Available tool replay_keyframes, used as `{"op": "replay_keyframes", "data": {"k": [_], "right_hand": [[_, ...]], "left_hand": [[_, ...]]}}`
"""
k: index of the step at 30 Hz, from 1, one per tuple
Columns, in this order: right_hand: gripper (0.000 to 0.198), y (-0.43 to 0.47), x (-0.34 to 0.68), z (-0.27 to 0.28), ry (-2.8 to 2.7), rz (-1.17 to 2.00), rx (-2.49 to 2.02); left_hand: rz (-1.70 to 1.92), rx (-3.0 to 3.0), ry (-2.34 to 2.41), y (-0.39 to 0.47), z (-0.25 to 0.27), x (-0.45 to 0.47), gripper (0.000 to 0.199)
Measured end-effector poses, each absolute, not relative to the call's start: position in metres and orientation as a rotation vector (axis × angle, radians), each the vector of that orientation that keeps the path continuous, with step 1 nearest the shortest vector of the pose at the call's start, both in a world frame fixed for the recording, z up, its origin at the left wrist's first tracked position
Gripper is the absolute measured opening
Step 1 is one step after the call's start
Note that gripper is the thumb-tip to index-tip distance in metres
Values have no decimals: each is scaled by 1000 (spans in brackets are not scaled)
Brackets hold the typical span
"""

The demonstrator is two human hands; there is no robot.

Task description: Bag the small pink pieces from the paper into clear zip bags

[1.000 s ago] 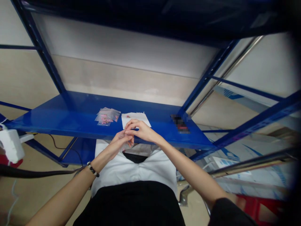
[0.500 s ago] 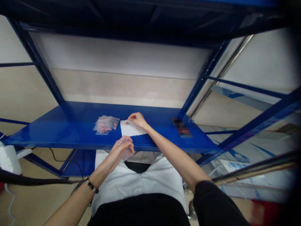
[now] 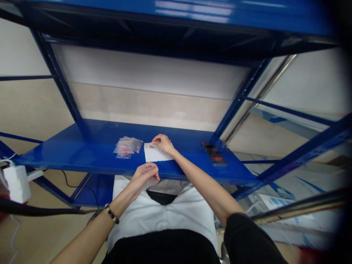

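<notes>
My left hand point(image 3: 147, 174), at the front edge of the blue shelf point(image 3: 90, 159), is closed around a clear plastic bag point(image 3: 147, 168). Over a white sheet point(image 3: 154, 156) lying on the shelf is my right hand point(image 3: 162, 142), its fingers pinched together near some small reddish-brown pieces point(image 3: 151, 146). Whether anything is between those fingertips is too small to make out. Left of the sheet lies a pile of clear zip bags point(image 3: 128, 145) with small pink and red pieces inside.
A dark, pixelated object point(image 3: 213, 154) lies toward the shelf's right end. Blue uprights point(image 3: 62, 84) and an upper shelf point(image 3: 176, 40) frame the space. A white plug adapter point(image 3: 18, 181) and a dark cable point(image 3: 49, 207) are at the lower left.
The view has tilted slightly, so everything sits a little lower. My right hand stays over the sheet, its fingers slightly shifted. My left hand still holds the bag.
</notes>
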State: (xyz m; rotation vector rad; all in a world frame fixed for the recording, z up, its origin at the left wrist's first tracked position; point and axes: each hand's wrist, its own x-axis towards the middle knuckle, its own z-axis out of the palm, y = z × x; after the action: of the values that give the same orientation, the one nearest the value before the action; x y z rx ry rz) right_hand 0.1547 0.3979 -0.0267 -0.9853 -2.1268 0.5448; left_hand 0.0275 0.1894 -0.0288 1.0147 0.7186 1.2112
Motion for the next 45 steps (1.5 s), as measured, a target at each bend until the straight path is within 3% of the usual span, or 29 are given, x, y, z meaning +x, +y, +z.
{"op": "replay_keyframes", "data": {"k": [9, 19, 23, 30, 45], "right_hand": [[8, 290, 170, 40, -2391, 813, -451], [19, 285, 177, 28, -2441, 1056, -403], [24, 318, 177, 10, -2275, 961, -636], [13, 393, 165, -26, -2113, 626, -991], [12, 407, 150, -33, -2357, 496, -855]], "left_hand": [[1235, 1077, 782, 187, -31, 25, 22], [1147, 1000, 645, 174, -29, 29, 22], [1158, 980, 633, 174, -26, 29, 18], [1181, 930, 628, 188, -31, 29, 21], [1128, 948, 639, 187, -26, 27, 23]]}}
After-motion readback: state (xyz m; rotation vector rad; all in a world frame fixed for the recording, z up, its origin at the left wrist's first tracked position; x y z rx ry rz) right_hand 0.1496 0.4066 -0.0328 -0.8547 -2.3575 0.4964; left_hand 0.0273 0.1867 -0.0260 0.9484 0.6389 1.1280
